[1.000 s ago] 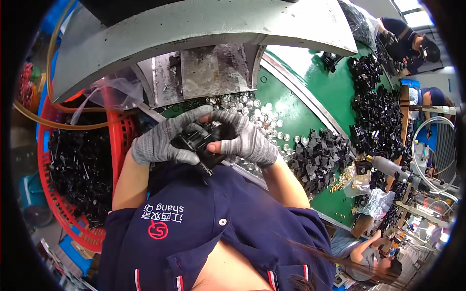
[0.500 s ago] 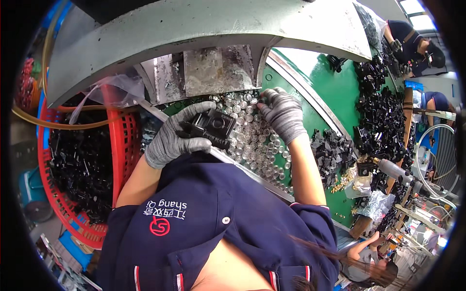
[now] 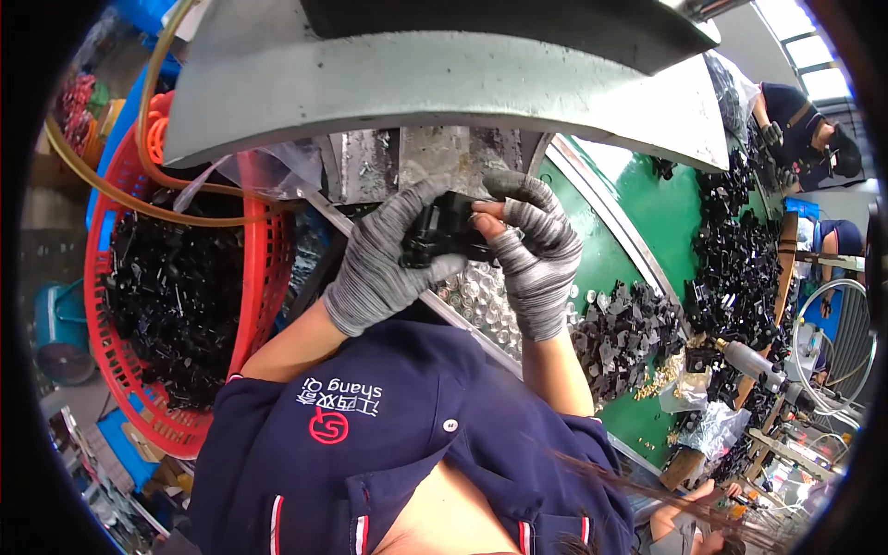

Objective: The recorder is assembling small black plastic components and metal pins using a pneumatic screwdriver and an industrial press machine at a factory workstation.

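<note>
My left hand, in a grey knitted glove, grips a boxy black plastic housing from its left side, thumb below and fingers above. My right hand wears a similar glove with bare thumb and index fingertips. Those two tips pinch together against the right side of the housing; anything between them is too small or hidden to make out. Under the hands lies a spread of small clear round pieces, partly covered by the housing and gloves. Behind the hands is a worn metal block below the machine.
A large pale machine frame arches over the work. At left, a red basket holds black parts, with a tan hose across it. The green tabletop carries piles of black pieces and small brass-coloured pieces. Other people work at far right.
My right hand has left the clear round pieces and come to the black housing. My left hand has turned the housing and shifted right. The whole view has shifted slightly.
</note>
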`<state>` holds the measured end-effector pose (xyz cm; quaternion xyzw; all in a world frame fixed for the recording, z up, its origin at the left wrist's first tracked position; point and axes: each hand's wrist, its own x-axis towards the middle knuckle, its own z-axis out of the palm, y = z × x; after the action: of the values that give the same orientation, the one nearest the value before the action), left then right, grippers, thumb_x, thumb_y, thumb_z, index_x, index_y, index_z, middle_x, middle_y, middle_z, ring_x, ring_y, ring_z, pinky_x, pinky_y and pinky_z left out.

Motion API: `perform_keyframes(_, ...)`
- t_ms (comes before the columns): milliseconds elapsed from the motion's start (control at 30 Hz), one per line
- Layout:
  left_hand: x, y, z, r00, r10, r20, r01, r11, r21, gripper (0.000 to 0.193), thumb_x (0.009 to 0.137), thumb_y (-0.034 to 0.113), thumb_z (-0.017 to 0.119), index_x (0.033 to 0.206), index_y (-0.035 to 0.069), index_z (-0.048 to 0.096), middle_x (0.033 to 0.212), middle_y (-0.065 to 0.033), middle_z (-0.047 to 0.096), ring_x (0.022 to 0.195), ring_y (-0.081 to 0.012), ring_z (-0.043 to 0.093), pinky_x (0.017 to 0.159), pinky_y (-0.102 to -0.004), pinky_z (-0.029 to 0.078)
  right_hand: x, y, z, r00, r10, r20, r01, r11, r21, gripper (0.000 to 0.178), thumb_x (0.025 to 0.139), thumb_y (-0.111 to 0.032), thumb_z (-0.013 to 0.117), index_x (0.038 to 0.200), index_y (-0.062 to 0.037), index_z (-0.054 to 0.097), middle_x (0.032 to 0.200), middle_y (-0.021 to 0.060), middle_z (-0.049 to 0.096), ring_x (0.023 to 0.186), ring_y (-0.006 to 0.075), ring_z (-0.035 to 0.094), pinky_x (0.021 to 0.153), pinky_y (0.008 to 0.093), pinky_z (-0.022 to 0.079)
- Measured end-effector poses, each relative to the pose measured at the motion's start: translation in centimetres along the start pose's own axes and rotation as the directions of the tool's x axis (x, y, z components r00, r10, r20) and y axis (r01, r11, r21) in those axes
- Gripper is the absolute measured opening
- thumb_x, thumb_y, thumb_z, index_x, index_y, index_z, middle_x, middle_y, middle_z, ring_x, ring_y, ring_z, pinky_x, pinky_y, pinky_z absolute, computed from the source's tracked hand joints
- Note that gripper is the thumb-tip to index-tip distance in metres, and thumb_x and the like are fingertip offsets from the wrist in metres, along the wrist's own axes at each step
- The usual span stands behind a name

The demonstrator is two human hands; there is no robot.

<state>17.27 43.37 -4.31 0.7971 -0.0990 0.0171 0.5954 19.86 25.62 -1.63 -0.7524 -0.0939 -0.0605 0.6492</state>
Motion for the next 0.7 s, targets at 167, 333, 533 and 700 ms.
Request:
perform_keyframes(167,0.0,1.3,0.2,0.993,0.034,-0.112,-0.036,0.999,-0.012,0.069,0.068,0.013,0.082,0.128,0.003,0.048,0.111,-0.0137,0.063,0.102,-0.0226,0.062,0.087,-0.0332,0.05,0.6,-0.5,1.6,0.999,0.043,-0.017,-0.039,0.981,0.193,0.015,0.079,-0.005,0.07,0.093,-0.0003,0.071,0.101,0.0074,0.064,0.09,0.0164,0.061,0.081,0.0271,0.048)
perform_keyframes(333,0.5,0.7,0.2,0.976,0.123,-0.181,-0.126,0.992,-0.006,0.069,0.07,0.01,0.081,0.13,0.009,0.048,0.114,-0.0081,0.062,0.105,-0.0176,0.06,0.09,-0.0308,0.05,1.1,0.8,2.2,0.96,0.253,0.122,-0.281,0.863,0.42,0.022,0.083,-0.007,0.066,0.104,0.0,0.067,0.104,0.0075,0.064,0.092,0.0161,0.061,0.081,0.0272,0.048)
perform_keyframes(533,3.3,-1.8,0.1,0.961,-0.07,-0.267,-0.047,0.912,-0.408,0.053,0.075,0.011,0.078,0.12,0.002,0.052,0.112,-0.0085,0.063,0.105,-0.0183,0.06,0.088,-0.0317,0.049,2.9,2.3,3.1,0.967,0.236,0.099,-0.255,0.885,0.389,0.028,0.087,-0.009,0.064,0.112,0.0014,0.062,0.102,0.0091,0.065,0.093,0.015,0.06,0.08,0.027,0.049)
perform_keyframes(700,5.9,-3.2,-1.0,0.963,-0.212,-0.165,0.154,0.94,-0.306,0.057,0.078,0.011,0.077,0.127,0.006,0.047,0.123,-0.0086,0.056,0.102,-0.0211,0.061,0.087,-0.0319,0.053,3.3,2.6,2.7,0.986,0.147,0.075,-0.158,0.973,0.171,0.03,0.088,-0.01,0.063,0.116,0.0012,0.059,0.1,0.0108,0.066,0.092,0.0147,0.06,0.081,0.0271,0.049)
